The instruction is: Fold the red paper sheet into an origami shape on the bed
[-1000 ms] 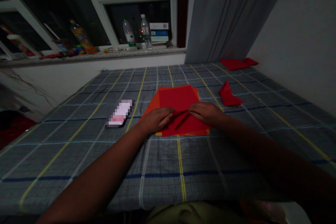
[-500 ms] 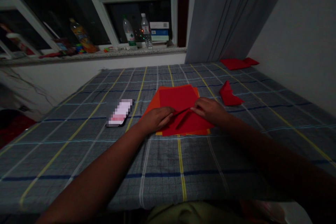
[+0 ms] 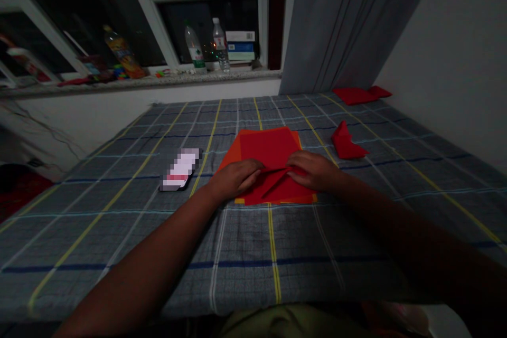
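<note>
Between my hands, a partly folded piece of red paper (image 3: 273, 175) stands slightly raised above a stack of red and orange sheets (image 3: 269, 142). My left hand (image 3: 238, 175) grips its left end, fingers closed around the edge. At the other end my right hand (image 3: 311, 170) pinches the paper between thumb and fingers. Red on red makes the exact outline of the folded piece hard to make out. A folded red paper shape (image 3: 347, 141) rests on the cloth to the right of the stack.
A phone (image 3: 181, 169) lies on the checked cloth (image 3: 158, 243) left of the paper. More red paper (image 3: 356, 96) is at the far right corner. Plastic bottles (image 3: 221, 47) and stacked boxes (image 3: 241, 48) stand on the windowsill behind. A grey curtain (image 3: 336, 21) hangs at the back.
My right hand has turned and shifted slightly, its fingers now lying lower and flatter over the paper's right end. My left hand has hardly moved.
</note>
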`<state>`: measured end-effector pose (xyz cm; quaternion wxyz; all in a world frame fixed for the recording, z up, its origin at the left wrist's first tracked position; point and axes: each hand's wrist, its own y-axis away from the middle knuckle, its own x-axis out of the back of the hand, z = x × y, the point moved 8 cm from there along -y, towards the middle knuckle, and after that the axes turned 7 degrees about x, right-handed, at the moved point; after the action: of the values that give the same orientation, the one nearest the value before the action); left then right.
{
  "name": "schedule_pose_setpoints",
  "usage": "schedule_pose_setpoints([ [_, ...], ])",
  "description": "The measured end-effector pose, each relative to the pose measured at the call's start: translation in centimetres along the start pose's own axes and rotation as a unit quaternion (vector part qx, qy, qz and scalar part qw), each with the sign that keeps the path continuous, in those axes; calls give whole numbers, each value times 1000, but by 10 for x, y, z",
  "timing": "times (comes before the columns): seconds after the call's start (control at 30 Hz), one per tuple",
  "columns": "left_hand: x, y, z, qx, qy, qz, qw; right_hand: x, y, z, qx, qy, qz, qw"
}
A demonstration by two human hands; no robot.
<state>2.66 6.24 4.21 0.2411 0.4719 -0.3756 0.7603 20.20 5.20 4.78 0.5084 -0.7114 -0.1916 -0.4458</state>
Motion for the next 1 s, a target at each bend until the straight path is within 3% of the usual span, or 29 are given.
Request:
schedule_pose_setpoints([
  [0.2,8,-1,11,-70,-2,43,997,3,-2,-8,43,50,19,998],
  [0.3,6,-2,14,-91,-3,27,996,-3,-2,-7,42,102,-5,994],
  [0.53,-20,-4,0,-55,26,-72,996,-30,-2,0,28,107,-128,986],
  [0.8,-26,-5,-12,-20,84,-85,993,-27,-3,-2,8,11,-126,992],
  [1.0,-27,-4,-13,-9,69,-95,993,-36,-3,-1,-21,62,-135,989],
])
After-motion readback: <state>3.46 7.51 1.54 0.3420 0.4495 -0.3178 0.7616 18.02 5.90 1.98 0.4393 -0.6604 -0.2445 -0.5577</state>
